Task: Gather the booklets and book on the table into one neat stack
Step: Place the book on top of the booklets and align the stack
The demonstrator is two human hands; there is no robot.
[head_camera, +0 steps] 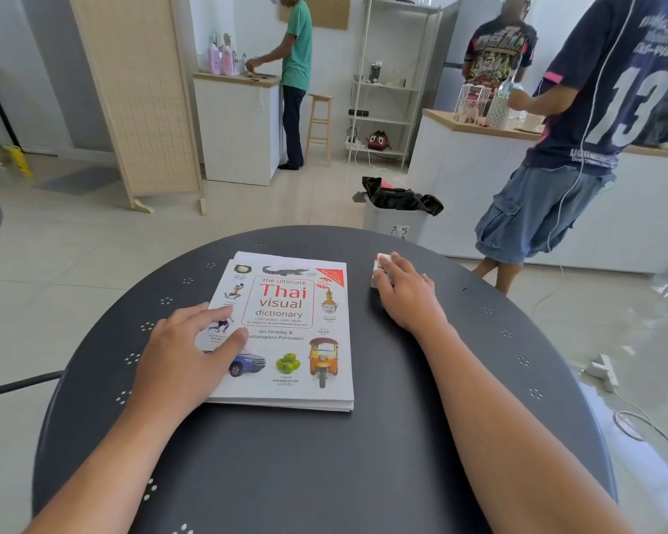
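Head view looks down on a white book (290, 329), its cover reading "the ultimate Thai visual dictionary", lying flat near the middle of the round dark bench (324, 456). Pale page edges of at least one booklet (247, 257) peek out from under the book's far edge at 12 o'clock, so the book sits on top of a low pile. The left hand (188, 354) rests palm down on the book's near-left part, at about 8 o'clock from its middle, fingers (216, 312) spread flat and thumb pressing the cover; it grips nothing. At 2 o'clock from the book, apart from it, the right hand (407, 292) lies over a small white and red item (378, 265), fingers curved loosely over it; whether they hold it I cannot tell, and what the item is stays unclear. Beyond the bench at 1 o'clock stands a grey bin (392, 223) lined with a black bag (400, 196), its contents hidden apart from a bit of red at the rim. Further out, three people stand at white counters, one at 11 o'clock and two at 2 o'clock, with a woven folding screen (136, 98) at 10 o'clock.
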